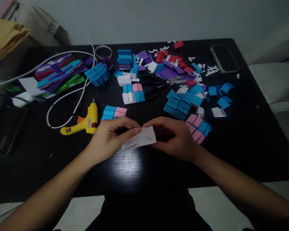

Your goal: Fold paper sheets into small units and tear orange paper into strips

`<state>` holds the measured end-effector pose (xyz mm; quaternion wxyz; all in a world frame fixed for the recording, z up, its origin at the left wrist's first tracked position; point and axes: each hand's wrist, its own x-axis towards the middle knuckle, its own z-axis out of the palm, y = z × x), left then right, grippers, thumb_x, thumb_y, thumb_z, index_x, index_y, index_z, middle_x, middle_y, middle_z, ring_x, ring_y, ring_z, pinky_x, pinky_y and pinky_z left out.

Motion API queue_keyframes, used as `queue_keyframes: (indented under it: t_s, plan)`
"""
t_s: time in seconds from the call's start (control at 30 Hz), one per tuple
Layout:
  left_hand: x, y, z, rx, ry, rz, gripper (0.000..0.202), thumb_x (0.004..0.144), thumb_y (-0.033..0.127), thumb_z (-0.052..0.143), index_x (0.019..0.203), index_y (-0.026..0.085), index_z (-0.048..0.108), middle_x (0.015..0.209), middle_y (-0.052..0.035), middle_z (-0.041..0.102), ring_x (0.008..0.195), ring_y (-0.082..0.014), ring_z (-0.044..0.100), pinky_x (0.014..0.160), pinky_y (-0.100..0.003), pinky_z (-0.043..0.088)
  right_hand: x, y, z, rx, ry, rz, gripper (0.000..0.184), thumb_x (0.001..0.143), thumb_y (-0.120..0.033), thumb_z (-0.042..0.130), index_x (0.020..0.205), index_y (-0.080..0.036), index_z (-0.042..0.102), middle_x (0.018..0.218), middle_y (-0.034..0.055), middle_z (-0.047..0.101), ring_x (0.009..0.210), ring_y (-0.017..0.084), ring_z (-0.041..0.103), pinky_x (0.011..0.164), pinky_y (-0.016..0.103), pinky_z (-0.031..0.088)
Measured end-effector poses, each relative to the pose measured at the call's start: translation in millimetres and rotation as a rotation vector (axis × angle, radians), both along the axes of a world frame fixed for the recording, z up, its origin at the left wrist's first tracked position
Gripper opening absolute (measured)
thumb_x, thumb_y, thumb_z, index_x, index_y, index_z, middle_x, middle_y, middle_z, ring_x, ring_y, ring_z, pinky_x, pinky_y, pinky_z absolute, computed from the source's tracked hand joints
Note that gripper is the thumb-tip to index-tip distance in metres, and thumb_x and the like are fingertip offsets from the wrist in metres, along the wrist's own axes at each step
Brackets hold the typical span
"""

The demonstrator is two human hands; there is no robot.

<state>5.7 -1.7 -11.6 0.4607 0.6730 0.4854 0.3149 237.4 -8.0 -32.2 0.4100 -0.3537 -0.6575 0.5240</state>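
Pinching a small white paper (141, 138) from both ends, the left hand (108, 139) and the right hand (173, 138) are meeting just above the near part of the black table (243, 144). The left thumb and forefinger are closing on its left side, and the right fingertips are gripping its upper right corner (the paper is folded, with a crease showing across it). Just left of the left hand a yellow glue gun (83, 122) is lying on its side, its white cord (69, 96) looping away toward the far left. A blue and pink folded piece (114, 113) is sitting just behind the left hand, and a pink and blue piece (197, 127) is lying beside the right hand. Farther back, black scissors (154, 88) are resting among blue, purple and red scraps (170, 73), coloured strips (60, 72) are lying at the far left, and a phone (223, 58) is lying near the far right corner.
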Motion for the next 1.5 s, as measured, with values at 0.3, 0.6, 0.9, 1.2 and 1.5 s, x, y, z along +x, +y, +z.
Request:
queue_keyframes:
  t_s: [0.3, 0.6, 0.9, 1.2, 1.5]
  plan:
    - [1.5, 1.1, 1.0, -0.048, -0.008, -0.008, 0.010, 0.091, 0.031, 0.077, 0.090, 0.021, 0.080, 0.086, -0.0020, 0.080, 0.075, -0.0147, 0.073, 0.067, -0.021, 0.057, 0.2, 1.2, -0.7, 0.006, 0.001, 0.006, 0.033, 0.081, -0.021, 0.089, 0.112, -0.023, 0.076, 0.107, 0.0039, 0.079, 0.089, 0.018, 0.079, 0.079, 0.028, 0.067]
    - [-1.3, 0.7, -0.9, -0.029, 0.007, -0.058, 0.007, 0.093, 0.026, 0.076, 0.092, 0.021, 0.081, 0.087, 0.0003, 0.081, 0.077, -0.0126, 0.074, 0.068, -0.018, 0.057, 1.2, 2.8, -0.8, 0.093, -0.069, 0.047, 0.033, 0.082, -0.014, 0.085, 0.112, -0.019, 0.073, 0.107, 0.0044, 0.076, 0.091, 0.016, 0.077, 0.079, 0.025, 0.064]
    - [-1.1, -0.4, -0.6, -0.003, 0.027, -0.101, 0.006, 0.093, 0.024, 0.076, 0.092, 0.021, 0.081, 0.087, 0.0004, 0.081, 0.078, -0.0126, 0.074, 0.068, -0.018, 0.057, 3.4, 4.6, -4.5, 0.338, -0.179, 0.090, 0.030, 0.086, -0.014, 0.080, 0.113, -0.020, 0.069, 0.103, 0.0040, 0.076, 0.091, 0.017, 0.074, 0.079, 0.028, 0.058]
    - [-1.3, 1.3, -0.5, 0.050, 0.041, -0.105, 0.004, 0.092, 0.021, 0.076, 0.091, 0.020, 0.080, 0.085, 0.0022, 0.081, 0.076, -0.0113, 0.075, 0.068, -0.017, 0.056, 8.3, 6.1, 8.1, -0.077, -0.125, 0.239, 0.074, 0.071, -0.038, 0.096, 0.132, -0.023, 0.057, 0.123, 0.0074, 0.071, 0.106, 0.023, 0.072, 0.087, 0.033, 0.061]
    - [0.9, -5.0, -7.7, 0.319, 0.169, -0.178, 0.003, 0.095, 0.016, 0.073, 0.095, 0.018, 0.076, 0.089, 0.0004, 0.079, 0.077, -0.0111, 0.074, 0.068, -0.019, 0.054, -8.2, -4.4, 1.4, -0.187, -0.188, 0.031, 0.024, 0.087, -0.014, 0.070, 0.110, -0.019, 0.068, 0.104, 0.0029, 0.077, 0.093, 0.018, 0.074, 0.078, 0.030, 0.058]
